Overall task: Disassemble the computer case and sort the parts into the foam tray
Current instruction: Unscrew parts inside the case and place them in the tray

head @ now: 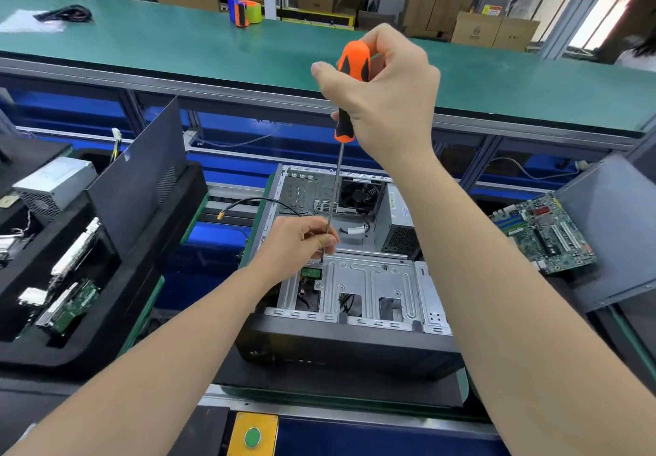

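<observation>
Over the computer case (pixel 340 345): right hand (pixel 387 100) is wrapped round the orange screwdriver (pixel 343 128) handle, left hand (pixel 298 242) pinches the shaft, tip down on the drive cage (pixel 369 278). Prob the unscrewing step. Next: turn w/ tip seated, catch the screw. Foam tray (pixel 135 295) sits left of the case, some parts in it.

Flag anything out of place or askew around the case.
The motherboard lies loose on a grey panel to the right, outside the foam tray. A dark side panel stands on edge, tilted, beside the tray. Nothing looks spilled or broken. Both the left hand and right hand hold the screwdriver normally.
</observation>
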Demonstrator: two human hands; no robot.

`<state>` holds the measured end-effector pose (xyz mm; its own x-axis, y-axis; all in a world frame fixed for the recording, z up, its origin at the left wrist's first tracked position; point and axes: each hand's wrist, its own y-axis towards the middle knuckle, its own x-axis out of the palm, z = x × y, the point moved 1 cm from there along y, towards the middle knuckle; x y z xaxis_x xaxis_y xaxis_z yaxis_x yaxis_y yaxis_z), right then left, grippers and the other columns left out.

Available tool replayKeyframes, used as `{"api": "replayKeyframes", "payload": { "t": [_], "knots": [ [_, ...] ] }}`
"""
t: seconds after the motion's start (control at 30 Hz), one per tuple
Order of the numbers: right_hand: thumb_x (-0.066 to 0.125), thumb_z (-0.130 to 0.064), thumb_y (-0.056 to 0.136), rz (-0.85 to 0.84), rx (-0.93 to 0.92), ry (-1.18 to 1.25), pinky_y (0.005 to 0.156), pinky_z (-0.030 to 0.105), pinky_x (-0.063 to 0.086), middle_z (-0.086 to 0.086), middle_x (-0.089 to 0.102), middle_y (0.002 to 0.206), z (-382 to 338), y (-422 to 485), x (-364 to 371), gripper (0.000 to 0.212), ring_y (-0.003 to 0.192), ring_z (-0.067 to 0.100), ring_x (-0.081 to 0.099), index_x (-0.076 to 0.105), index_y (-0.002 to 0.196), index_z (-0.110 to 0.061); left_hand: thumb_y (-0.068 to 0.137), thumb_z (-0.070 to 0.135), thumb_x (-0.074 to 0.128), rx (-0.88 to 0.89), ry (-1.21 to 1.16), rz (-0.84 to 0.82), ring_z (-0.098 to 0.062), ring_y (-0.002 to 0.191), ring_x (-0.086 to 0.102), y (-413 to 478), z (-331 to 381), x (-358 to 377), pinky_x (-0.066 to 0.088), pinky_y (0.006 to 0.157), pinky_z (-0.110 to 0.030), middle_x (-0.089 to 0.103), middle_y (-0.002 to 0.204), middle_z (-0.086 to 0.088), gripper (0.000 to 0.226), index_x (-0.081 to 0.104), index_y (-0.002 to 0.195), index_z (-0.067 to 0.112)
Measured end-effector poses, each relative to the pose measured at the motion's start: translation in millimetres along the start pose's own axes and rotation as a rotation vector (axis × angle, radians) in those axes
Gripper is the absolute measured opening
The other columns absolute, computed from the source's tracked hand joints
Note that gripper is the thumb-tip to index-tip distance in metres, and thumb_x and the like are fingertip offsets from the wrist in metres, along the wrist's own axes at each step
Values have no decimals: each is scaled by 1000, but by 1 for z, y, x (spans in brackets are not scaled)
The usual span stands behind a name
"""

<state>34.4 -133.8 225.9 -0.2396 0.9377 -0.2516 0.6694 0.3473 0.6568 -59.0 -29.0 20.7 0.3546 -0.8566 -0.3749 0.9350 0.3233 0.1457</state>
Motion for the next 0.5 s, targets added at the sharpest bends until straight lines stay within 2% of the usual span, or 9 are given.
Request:
{"api": "replayKeyframes", "payload": {
  "t": [0.13,0.23,0.33,0.4,0.47,0.5],
  "knots": [
    [77,-11,93,-172,-12,187,56,43,64,21,65,70,-1,-1,-1,20,59,29,72,67,86,5,95,7,71,-2,-17,16,-17,76,76,-1,1,0,65,75,-31,76,78,2,25,76,83,28],
    [73,-7,96,-284,17,256,64,43,66,25,71,81,-7,-1,2,12,65,28,75,73,101,4,96,10,71,-20,-40,-13,-17,79,76,-1,0,-2,64,78,-30,77,81,2,19,77,86,25],
    [63,0,99,-345,81,283,68,41,65,24,71,82,-11,1,4,14,65,23,71,70,110,3,96,21,72,34,125,-99,-3,90,72,3,-1,-11,55,81,-12,77,92,14,16,77,93,36],
    [56,4,97,-316,134,301,57,35,57,16,61,72,-14,0,9,12,57,19,58,67,100,1,97,32,71,62,351,-196,8,108,63,9,-3,-18,43,89,-7,73,113,22,16,73,106,44],
    [56,6,93,-234,208,384,49,31,40,15,46,67,-18,-3,15,10,50,19,40,59,86,0,98,33,69,24,467,-305,3,121,56,14,-7,-21,41,101,-20,65,131,20,28,66,124,43],
    [59,4,92,-178,245,421,50,30,33,17,41,68,-18,-5,18,14,50,19,33,55,81,-2,100,30,67,-12,477,-357,-1,121,57,16,-10,-21,44,104,-24,64,133,17,33,63,131,40]
  ]
}}
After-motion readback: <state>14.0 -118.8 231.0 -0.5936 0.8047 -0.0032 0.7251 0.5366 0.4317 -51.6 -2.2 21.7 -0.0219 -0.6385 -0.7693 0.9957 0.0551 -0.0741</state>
